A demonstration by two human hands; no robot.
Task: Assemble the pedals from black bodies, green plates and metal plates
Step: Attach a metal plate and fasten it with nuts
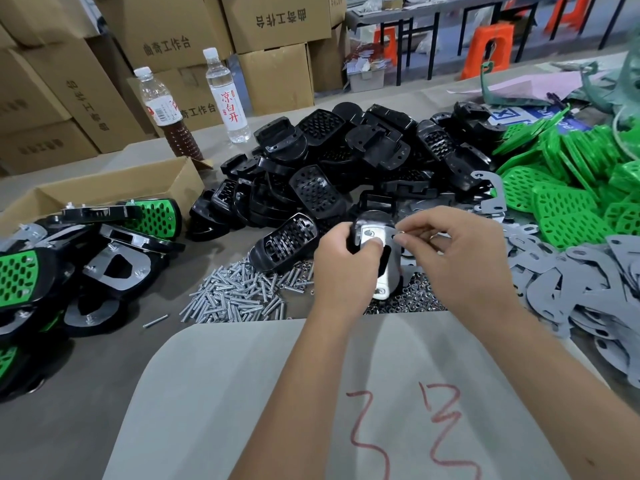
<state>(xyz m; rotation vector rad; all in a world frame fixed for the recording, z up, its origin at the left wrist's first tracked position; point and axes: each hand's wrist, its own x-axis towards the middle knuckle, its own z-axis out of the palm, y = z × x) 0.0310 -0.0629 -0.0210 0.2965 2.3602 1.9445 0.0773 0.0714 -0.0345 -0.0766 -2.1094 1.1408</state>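
Black pedal [377, 261] at frame centre sits gripped in the left hand [341, 263], while right hand [450, 251] fingers pinch something small at its metal plate [372, 237], likely fastening; next needs careful threading.

I see half-built pedal [375, 258] upright at centre, metal plate on its black body. Black bodies [332, 168] heaped behind, perforated, tumbled. Green plates [568, 188] piled far right. Grey metal plates [588, 282] spread flat at right. Finished pedals [86, 258] stacked at left.
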